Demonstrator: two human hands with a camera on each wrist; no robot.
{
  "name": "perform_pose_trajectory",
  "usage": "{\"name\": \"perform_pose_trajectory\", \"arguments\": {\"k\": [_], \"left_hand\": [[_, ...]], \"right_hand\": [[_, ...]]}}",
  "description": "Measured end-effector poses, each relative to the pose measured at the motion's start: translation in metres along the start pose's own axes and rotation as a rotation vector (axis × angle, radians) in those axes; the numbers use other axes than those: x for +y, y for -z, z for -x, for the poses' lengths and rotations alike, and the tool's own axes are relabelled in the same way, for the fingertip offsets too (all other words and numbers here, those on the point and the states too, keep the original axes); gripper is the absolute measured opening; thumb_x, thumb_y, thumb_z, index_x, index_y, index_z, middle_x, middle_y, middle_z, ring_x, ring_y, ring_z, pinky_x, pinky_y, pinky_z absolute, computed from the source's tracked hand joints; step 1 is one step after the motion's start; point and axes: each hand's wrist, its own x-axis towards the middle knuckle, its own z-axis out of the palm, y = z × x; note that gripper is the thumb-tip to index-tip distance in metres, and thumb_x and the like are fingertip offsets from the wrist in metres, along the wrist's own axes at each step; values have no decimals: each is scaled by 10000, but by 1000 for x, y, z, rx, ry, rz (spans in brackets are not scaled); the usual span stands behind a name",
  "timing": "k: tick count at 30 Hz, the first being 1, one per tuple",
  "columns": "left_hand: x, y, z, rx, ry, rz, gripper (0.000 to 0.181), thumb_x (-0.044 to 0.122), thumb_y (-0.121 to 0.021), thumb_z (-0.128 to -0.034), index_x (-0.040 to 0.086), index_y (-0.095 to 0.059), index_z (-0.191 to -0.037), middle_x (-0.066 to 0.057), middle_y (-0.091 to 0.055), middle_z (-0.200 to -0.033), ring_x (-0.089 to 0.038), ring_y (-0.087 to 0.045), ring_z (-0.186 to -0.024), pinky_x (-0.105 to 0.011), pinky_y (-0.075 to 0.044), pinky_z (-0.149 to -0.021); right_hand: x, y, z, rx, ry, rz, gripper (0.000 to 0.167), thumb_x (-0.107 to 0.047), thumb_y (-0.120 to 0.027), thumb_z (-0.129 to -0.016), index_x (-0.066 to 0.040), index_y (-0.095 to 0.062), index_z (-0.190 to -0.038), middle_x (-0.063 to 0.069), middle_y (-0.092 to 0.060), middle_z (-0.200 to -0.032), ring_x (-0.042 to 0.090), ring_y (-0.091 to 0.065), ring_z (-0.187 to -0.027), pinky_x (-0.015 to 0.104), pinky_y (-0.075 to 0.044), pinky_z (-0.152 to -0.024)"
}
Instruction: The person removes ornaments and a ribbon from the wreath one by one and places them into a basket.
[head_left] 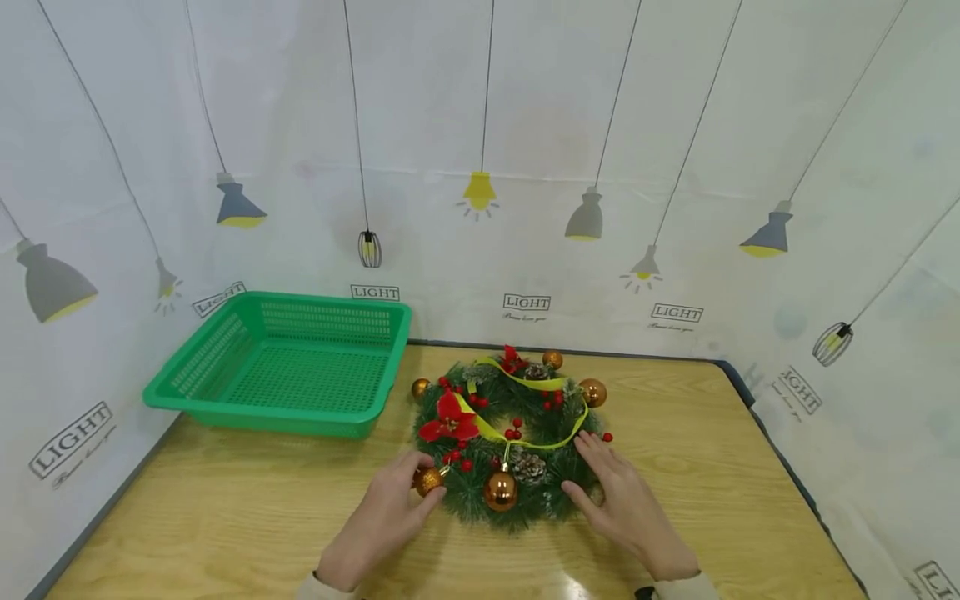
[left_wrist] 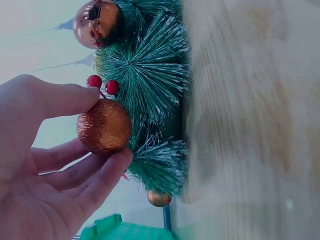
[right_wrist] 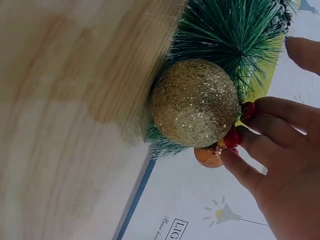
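Note:
A green Christmas wreath (head_left: 468,497) lies on the wooden table, decked with red flowers (head_left: 450,419), red berries, pine cones (head_left: 529,468), baubles and a yellow-green ribbon (head_left: 531,383). At its front left my left hand (head_left: 382,510) holds a glittery copper bauble (left_wrist: 104,126) between thumb and fingers. My right hand (head_left: 632,507) rests against the wreath's front right side with fingers spread. In the right wrist view, those fingertips touch red berries (right_wrist: 232,139) beside a gold glitter bauble (right_wrist: 195,102). A shiny copper bauble (head_left: 500,492) sits at the wreath's front, between the hands.
A green plastic basket (head_left: 277,422) stands at the table's back left, beyond my left hand. Behind the wooden table (head_left: 750,500) and along its sides hangs a white backdrop (head_left: 420,125) printed with lamps.

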Motion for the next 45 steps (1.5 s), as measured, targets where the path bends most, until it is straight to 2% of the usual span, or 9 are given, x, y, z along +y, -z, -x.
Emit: {"name": "perform_pose_trajectory", "arguments": {"k": [4,11,17,21,26,34,36,39,45], "left_hand": [[6,0,-4,10,-19,17,265,99,-777,-890,29,-645,-1108,18,-642,-965,-95,-630,-841,-298,-599,-718],[11,-4,-9,17,17,5,261,134,-771,-904,74,-667,-1135,14,-647,-1033,-99,-598,-874,-214,-539,-702],[15,-5,-10,77,-38,-9,285,99,-805,-863,68,-688,-1122,2,-647,-1041,-127,-609,-895,-246,-553,-728],[16,-1,-11,87,-64,18,302,101,-799,-871,55,-682,-1146,2,-648,-1059,-125,-625,-902,-303,-585,-752],[15,10,-16,124,-108,49,333,105,-797,-879,17,-676,-1177,-13,-655,-1068,-119,-639,-888,-335,-608,-750],[9,32,-32,252,-280,-16,333,63,-818,-843,-19,-675,-1132,-99,-676,-1025,-184,-667,-864,-305,-606,-705],[5,40,-36,289,-305,-35,322,41,-820,-834,-27,-675,-1113,-118,-676,-1005,-199,-667,-850,-307,-605,-687],[-2,55,-42,336,-300,-47,318,-2,-822,-814,-40,-678,-1095,-131,-676,-983,-219,-673,-836,-336,-612,-675],[-19,81,-45,361,-194,-36,307,-17,-807,-825,-49,-680,-1103,-147,-687,-1008,-259,-700,-863,-382,-642,-706]], "right_hand": [[1,0,1,3,7,1,645,-342,-716,-952,6,-520,-1459,233,-520,-1490,434,-558,-1313,615,-511,-1022],[0,0,1,-4,-7,4,644,-358,-713,-954,-6,-526,-1459,227,-518,-1495,436,-572,-1296,609,-519,-1013],[0,1,1,-1,-3,1,638,-345,-716,-953,-1,-528,-1456,237,-517,-1491,440,-576,-1288,610,-526,-1001],[0,0,0,2,-8,1,644,-351,-718,-952,-4,-525,-1460,234,-515,-1494,437,-566,-1301,607,-523,-1008],[0,-1,-1,2,-8,1,645,-356,-718,-952,-4,-527,-1457,234,-517,-1493,435,-564,-1305,605,-523,-1010],[1,0,-1,7,-4,7,637,-330,-725,-946,23,-535,-1441,258,-524,-1475,453,-572,-1287,609,-526,-1004],[1,0,-1,9,-7,3,634,-331,-724,-947,20,-537,-1440,256,-526,-1475,454,-574,-1285,611,-527,-1000],[1,-1,-2,10,-7,-3,633,-337,-723,-948,16,-538,-1441,251,-528,-1475,450,-575,-1284,606,-528,-1001],[3,-3,-1,28,4,-10,622,-312,-734,-941,23,-547,-1431,257,-543,-1457,448,-592,-1262,595,-543,-979]]}}
